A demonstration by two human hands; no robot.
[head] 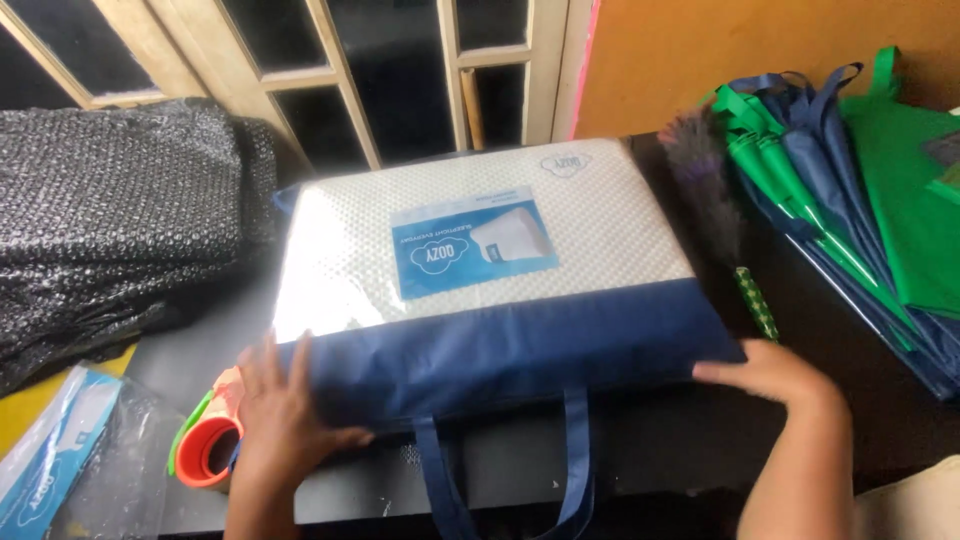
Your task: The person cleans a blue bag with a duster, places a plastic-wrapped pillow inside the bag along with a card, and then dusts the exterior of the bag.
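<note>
Pillow bag [500, 300] on table, left hand [285, 415] and right hand [765, 372] pressing its near corners

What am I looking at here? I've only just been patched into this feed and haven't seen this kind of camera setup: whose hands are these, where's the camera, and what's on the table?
There is no machine here. One camera sits on a person's head and looks down, so the two bare arms coming up from the bottom edge are that person's own.

The left hand lies flat on the near left corner of a packed pillow bag, navy along its near side with a clear top showing a white pillow and a blue label. The right hand presses against its near right corner. Neither hand closes around anything. Two navy carry straps hang over the front of the dark table.

Beside the left hand stands an orange tape roll. Black bubble wrap is heaped at far left, and green and navy fabric bags are piled at right, next to a feather duster.
</note>
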